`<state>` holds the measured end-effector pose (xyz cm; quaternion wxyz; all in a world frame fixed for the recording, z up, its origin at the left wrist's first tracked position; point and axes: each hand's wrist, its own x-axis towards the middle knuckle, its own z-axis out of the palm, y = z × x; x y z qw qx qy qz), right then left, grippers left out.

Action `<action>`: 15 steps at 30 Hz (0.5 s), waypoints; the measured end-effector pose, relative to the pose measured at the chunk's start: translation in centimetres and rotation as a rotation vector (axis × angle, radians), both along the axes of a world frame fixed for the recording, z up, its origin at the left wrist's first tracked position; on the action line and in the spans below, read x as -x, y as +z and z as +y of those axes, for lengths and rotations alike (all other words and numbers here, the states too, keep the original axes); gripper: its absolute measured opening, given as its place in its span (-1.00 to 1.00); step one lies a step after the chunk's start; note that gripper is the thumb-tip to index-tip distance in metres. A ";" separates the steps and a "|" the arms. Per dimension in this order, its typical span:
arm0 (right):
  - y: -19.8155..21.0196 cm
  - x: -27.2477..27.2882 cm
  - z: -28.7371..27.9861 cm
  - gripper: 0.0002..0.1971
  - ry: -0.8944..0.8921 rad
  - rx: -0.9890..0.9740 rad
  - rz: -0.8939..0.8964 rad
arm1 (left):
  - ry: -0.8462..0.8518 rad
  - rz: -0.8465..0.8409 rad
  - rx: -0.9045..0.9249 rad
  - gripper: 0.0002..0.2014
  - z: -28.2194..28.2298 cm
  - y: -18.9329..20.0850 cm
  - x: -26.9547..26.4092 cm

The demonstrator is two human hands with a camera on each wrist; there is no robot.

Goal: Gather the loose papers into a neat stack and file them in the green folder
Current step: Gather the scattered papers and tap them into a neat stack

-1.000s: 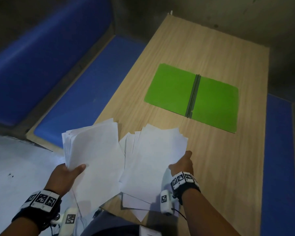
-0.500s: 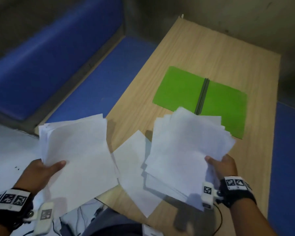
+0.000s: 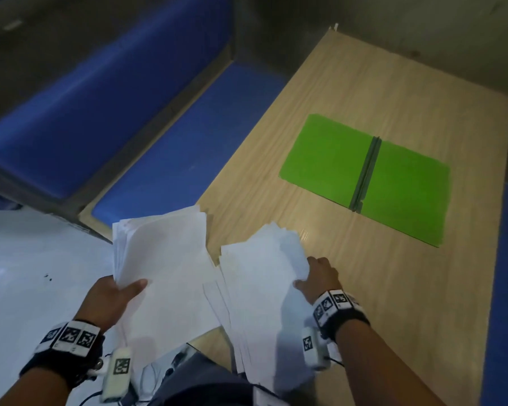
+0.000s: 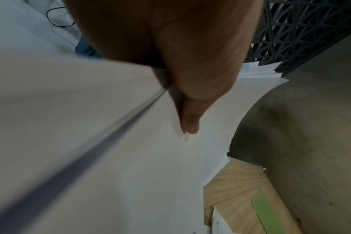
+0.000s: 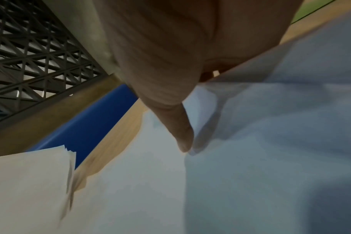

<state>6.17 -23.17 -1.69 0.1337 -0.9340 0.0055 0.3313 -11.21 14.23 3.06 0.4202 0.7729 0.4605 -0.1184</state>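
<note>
Much of both hands is hidden by paper. The left hand (image 3: 109, 297) grips a bundle of white sheets (image 3: 165, 259) at its near left edge: the thumb lies on top, and the fingers under the sheets cannot be seen from the head view. The left wrist view shows the thumb pressed down on the top sheet, with a blurred dark line of paper edges running away below it. This bundle hangs out past the near left corner of the table (image 3: 364, 83), over the pale floor (image 3: 27, 273).

The right hand (image 3: 320, 279) holds a second pile of sheets (image 3: 261, 276) at its right edge. The thumb rests on top of the paper, as the right wrist view also shows, but the other fingers are tucked under or behind the sheets, so how far they curl cannot be told. This pile is fanned and uneven, with several sheet edges showing at its left side, and its near end runs over the table's front edge. Whether the two bundles touch where they meet is unclear.

The green folder (image 3: 364, 177) lies open and flat on the table, well beyond the papers, its dark spine running down the middle. Nothing is in it; both halves are bare green.

Black wristbands with square black-and-white marker patterns sit on both wrists; no readable writing shows anywhere. Blue cushioned benches (image 3: 173, 148) flank the table.
</note>
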 end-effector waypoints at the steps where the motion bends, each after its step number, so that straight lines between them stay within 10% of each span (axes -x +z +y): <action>1: -0.1 0.2 0.5 -0.37 -0.044 -0.004 0.002 | 0.000 0.001 -0.005 -0.68 0.0 0.1 0.1; 8: -0.5 0.2 -0.5 -0.62 -0.104 0.037 0.096 | 0.066 0.001 0.036 -0.64 0.4 0.2 0.4; 15: 3.6 1.2 -6.2 -0.67 -0.131 -0.358 0.036 | 0.147 -0.086 0.059 -0.60 1.6 1.3 -1.1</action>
